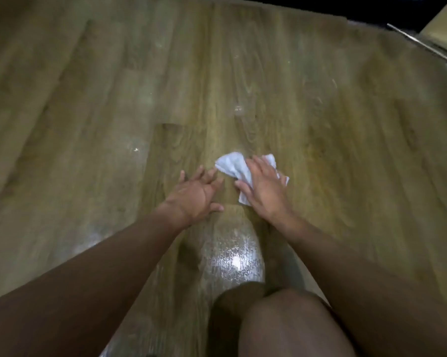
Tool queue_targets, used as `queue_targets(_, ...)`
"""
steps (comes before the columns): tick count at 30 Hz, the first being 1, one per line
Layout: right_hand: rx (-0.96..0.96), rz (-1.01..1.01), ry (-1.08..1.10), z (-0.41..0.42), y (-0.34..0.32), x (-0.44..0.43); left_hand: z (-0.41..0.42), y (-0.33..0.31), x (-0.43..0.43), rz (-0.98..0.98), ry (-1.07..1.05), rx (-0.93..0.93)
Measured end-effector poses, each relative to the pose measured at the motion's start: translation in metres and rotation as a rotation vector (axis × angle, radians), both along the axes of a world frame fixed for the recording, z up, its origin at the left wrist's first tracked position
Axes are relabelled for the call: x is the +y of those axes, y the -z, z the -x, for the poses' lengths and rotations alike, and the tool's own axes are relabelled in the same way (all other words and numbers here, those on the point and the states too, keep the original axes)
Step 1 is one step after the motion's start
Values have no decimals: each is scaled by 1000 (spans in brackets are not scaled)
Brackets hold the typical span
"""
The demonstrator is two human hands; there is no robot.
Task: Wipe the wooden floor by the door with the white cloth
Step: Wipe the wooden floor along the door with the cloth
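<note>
Floor: wooden floor [88, 99] fills the view, brown boards with shiny wet spots.
Right hand: right hand [262, 186] lies flat on the white cloth [230, 163], fingers straight, pressing down, not gripping.
Left hand: left hand [195, 193] is open, fingers spread, holding nothing, just beside the cloth.
Cloth: bunched up mid-floor, partly under the right hand.
Further out: bare knee [281, 323] below; metal strip [423, 45] far right, maybe the door edge.
Progress: wiping looks under way; the wet shine [232, 258] near the knee seems still left.
</note>
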State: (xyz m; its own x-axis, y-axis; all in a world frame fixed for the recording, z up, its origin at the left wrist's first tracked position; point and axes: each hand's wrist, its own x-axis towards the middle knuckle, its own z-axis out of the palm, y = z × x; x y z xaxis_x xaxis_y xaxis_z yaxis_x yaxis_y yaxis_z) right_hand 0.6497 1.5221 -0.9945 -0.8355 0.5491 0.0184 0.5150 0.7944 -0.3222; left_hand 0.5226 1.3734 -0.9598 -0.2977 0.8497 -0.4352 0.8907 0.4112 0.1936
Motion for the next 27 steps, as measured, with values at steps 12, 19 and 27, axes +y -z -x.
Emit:
queue_targets(12, 60, -80, -41, 116, 17, -64, 51, 24, -64, -349, -267, -20)
queue_targets(19, -65, -244, -379, 86, 6, -27, 79, 42, -119, -527, -345, 112)
queue_targets(27, -25, -161, -159, 218, 14, -150, 135, 45, -174, -683, -777, 251)
